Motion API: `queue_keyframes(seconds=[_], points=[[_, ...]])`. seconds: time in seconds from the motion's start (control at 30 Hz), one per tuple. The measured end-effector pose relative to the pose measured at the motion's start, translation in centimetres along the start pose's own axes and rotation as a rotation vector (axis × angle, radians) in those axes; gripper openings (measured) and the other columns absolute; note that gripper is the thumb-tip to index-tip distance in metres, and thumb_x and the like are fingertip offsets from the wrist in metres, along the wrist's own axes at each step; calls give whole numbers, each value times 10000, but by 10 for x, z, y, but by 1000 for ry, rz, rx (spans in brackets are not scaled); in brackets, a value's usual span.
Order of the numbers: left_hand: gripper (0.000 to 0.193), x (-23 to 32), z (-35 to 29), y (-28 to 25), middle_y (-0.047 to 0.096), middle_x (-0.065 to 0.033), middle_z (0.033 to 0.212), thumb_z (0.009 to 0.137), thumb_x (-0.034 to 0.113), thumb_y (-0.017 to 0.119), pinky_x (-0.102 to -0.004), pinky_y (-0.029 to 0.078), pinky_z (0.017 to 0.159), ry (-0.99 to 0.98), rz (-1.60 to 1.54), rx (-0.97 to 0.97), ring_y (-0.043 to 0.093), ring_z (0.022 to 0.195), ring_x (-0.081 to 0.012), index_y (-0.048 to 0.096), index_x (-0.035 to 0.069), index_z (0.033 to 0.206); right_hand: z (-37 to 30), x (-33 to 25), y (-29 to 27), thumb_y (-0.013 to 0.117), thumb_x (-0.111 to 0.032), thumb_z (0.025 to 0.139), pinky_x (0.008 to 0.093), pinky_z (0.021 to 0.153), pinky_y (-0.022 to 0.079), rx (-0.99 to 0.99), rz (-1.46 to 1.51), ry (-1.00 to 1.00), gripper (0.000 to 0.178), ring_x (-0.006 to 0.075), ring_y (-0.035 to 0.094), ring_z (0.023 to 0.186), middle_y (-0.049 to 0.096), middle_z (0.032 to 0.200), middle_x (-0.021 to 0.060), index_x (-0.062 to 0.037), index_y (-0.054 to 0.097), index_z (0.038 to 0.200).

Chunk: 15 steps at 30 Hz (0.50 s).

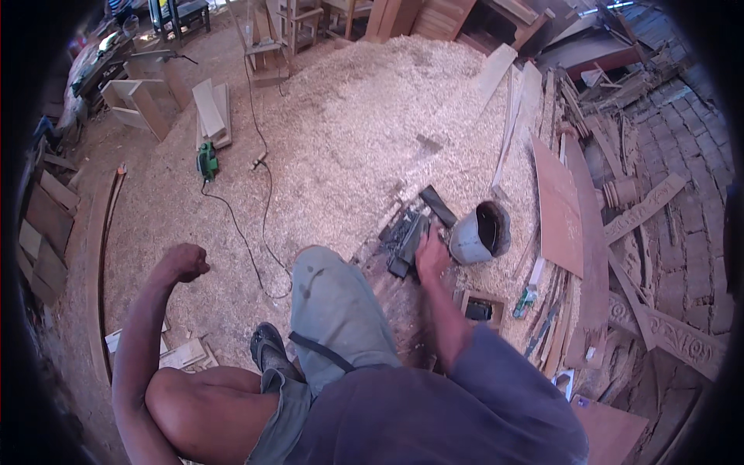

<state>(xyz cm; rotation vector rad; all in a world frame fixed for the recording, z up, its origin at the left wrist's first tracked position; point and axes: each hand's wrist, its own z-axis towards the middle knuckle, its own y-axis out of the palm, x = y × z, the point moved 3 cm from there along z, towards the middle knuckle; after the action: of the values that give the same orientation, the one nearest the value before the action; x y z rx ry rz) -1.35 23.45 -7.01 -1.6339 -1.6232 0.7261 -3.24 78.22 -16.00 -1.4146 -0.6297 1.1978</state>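
My left hand (186, 262) is held out to the left above the wood shavings, its fingers curled in. Nothing shows sticking out of it, but its palm side is hidden. On the right, my right hand (432, 252) is closed against the right side of a dark, rectangular block (409, 242) low on the ground. Its fingertips are partly hidden, and the kind of block is unclear. A second dark, flat piece (438, 205) lies slantwise just beyond. Right beside this hand stands a grey, open-topped metal can (471, 239) with a dark inside.
Shavings (364, 132) cover the ground. A green power tool (206, 161) with a cord lies ahead left, near pale boards (209, 112). A small wooden box frame (480, 306), a reddish panel (556, 205) and carved boards (647, 208) lie on the right. Wooden furniture parts (422, 17) stand at the back.
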Motion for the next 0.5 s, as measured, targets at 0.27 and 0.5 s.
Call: queue_keyframes(seconds=[0.27, 0.5], points=[[302, -7, 2, 1, 660, -177, 875, 772, 365, 628, -444, 487, 772, 3, 60, -33, 626, 879, -352, 670, 80, 861, 12, -4, -11, 479, -341, 927, 531, 703, 471, -41, -22, 42, 451, 435, 622, 792, 658, 846, 231, -208, 456, 1358], [285, -14, -4, 7, 659, -176, 861, 769, 351, 641, -452, 485, 758, 41, -54, -10, 626, 862, -355, 670, 78, 848, -21, -12, -12, 491, -344, 923, 513, 689, 478, -198, -53, 66, 465, 428, 628, 772, 654, 823, 235, -205, 451, 1366]])
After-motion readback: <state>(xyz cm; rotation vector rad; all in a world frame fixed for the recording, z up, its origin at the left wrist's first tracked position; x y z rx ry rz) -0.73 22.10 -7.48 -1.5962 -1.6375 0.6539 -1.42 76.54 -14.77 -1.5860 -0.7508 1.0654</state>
